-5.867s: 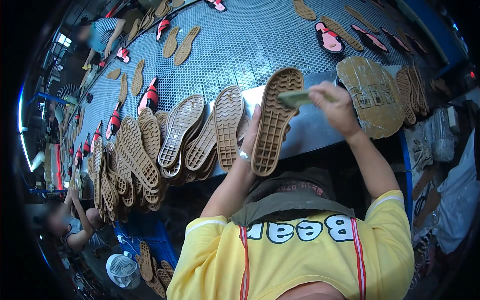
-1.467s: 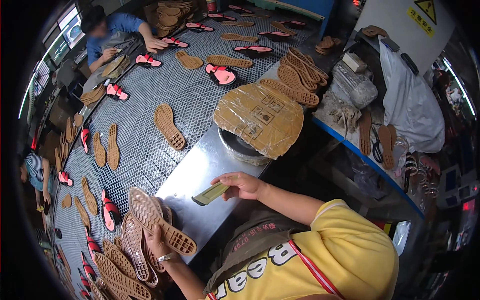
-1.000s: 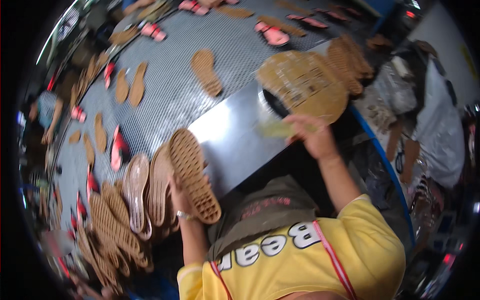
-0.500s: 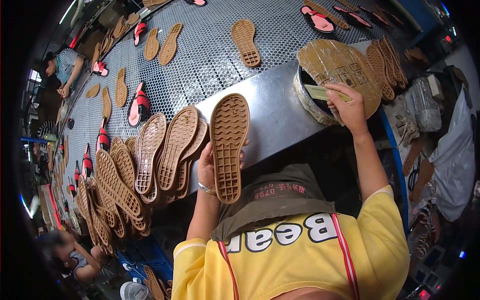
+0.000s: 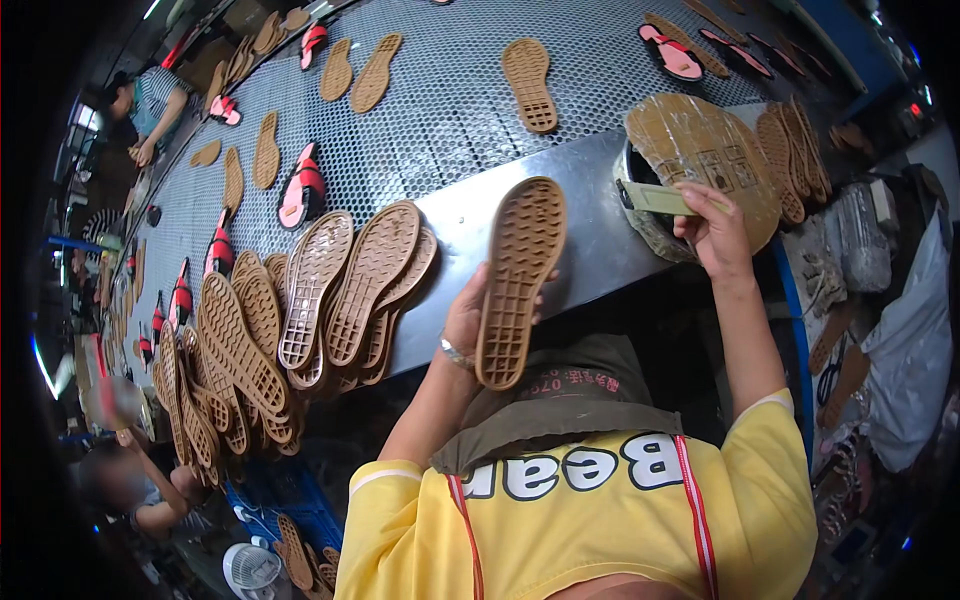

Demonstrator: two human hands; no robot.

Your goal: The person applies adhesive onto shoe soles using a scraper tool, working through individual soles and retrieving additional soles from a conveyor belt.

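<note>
From my feed, the left hand [image 5: 465,310] grips a sole [image 5: 522,280] from behind, fingertips curled round its right edge, tread towards me. To its right, the right hand [image 5: 715,235] pinches a brush [image 5: 655,199], the dark tip pointing left of those fingers, over the pot [image 5: 650,238]; I can't tell whether they touch. I'd judge this as loading the brush for coating the sole; the next move calls for wiping off excess and holding the sole steady.

Around that, left to right: a co-worker [image 5: 160,105] sits far beyond the left fingers, with a fan [image 5: 250,570] low down on that side; stacked soles [image 5: 375,285] overhang the steel edge [image 5: 585,225] just left of them. Ahead lies a mesh top [image 5: 450,110] with scattered sandals [image 5: 300,190]. Card [image 5: 700,140] partly covers the pot, beyond the right fingers.
</note>
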